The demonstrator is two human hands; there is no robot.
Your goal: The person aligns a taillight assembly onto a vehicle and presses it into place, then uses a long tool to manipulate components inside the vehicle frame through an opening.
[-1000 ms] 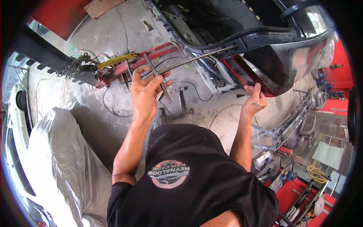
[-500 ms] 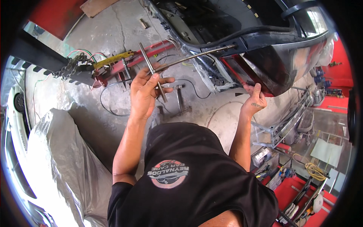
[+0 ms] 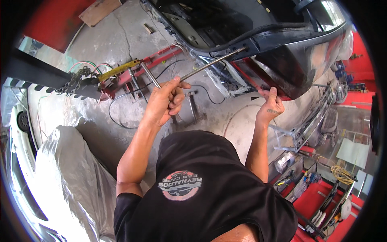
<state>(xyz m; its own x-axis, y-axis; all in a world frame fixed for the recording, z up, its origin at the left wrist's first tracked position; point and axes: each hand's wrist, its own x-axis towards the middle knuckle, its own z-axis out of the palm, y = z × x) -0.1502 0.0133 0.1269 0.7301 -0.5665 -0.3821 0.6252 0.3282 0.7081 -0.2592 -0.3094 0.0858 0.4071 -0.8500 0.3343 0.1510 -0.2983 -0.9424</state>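
My left hand [image 3: 166,101] is closed around the junction of a metal T-handle wrench [image 3: 209,64], its crossbar sticking out past my knuckles at the upper left. The long shaft slants up to the right, and its tip meets the dark body beside the car's [image 3: 282,32] rear opening; the fastener there is hidden. Below that tip, a dark and red tail light [image 3: 250,72] sits at the rear corner. My right hand [image 3: 271,107] pinches the tail light's lower edge, thumb up, with some fingers hidden behind it.
A red and yellow metal frame [image 3: 121,71] with a chain [image 3: 76,82] stands on the floor at left. Silvery sheeting [image 3: 74,177] covers something nearby. At right are a metal frame [image 3: 296,139] and a red tool cart [image 3: 322,193].
My left fingers, looser before, have closed round the T-handle, and its crossbar has turned and shifted a little downward. My right hand stays at the tail light. The view has shifted slightly.
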